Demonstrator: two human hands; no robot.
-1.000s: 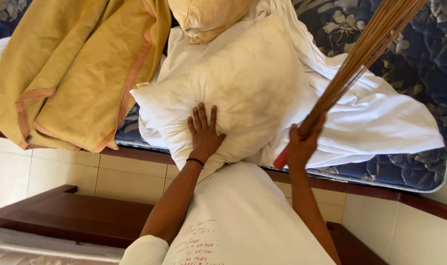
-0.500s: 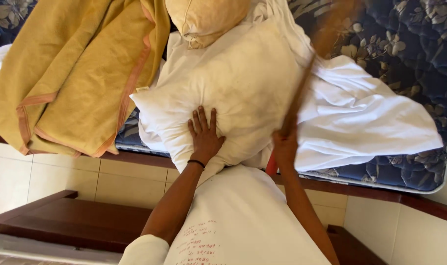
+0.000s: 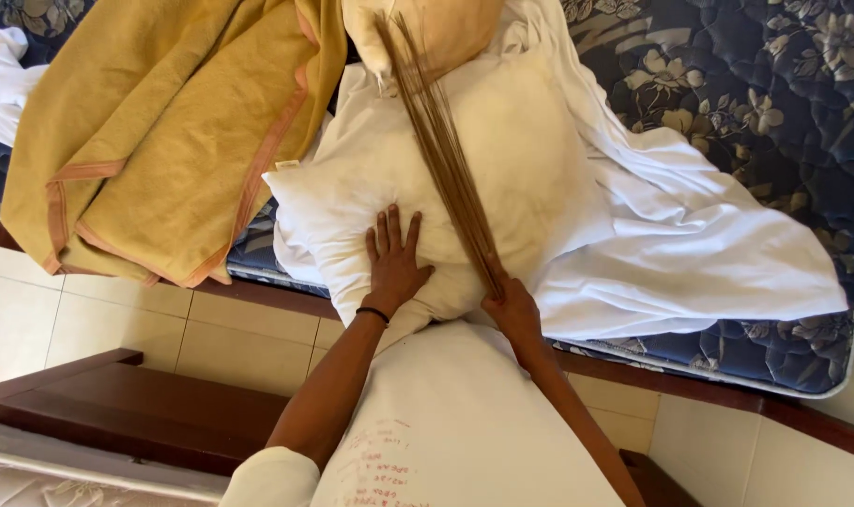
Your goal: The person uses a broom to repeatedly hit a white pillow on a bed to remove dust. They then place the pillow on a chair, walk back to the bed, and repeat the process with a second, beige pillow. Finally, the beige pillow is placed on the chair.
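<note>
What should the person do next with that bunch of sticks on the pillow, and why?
Probably lift the stick broom off the white pillow for another stroke. The right hand grips its base, its thin sticks lie flat across the pillow, and the left hand presses the pillow down at the mattress edge, holding it steady.

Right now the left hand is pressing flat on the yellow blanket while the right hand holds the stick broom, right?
Not quite. In the head view the left hand presses flat on the white pillow, not the yellow blanket. The right hand does hold the stick broom.
</note>
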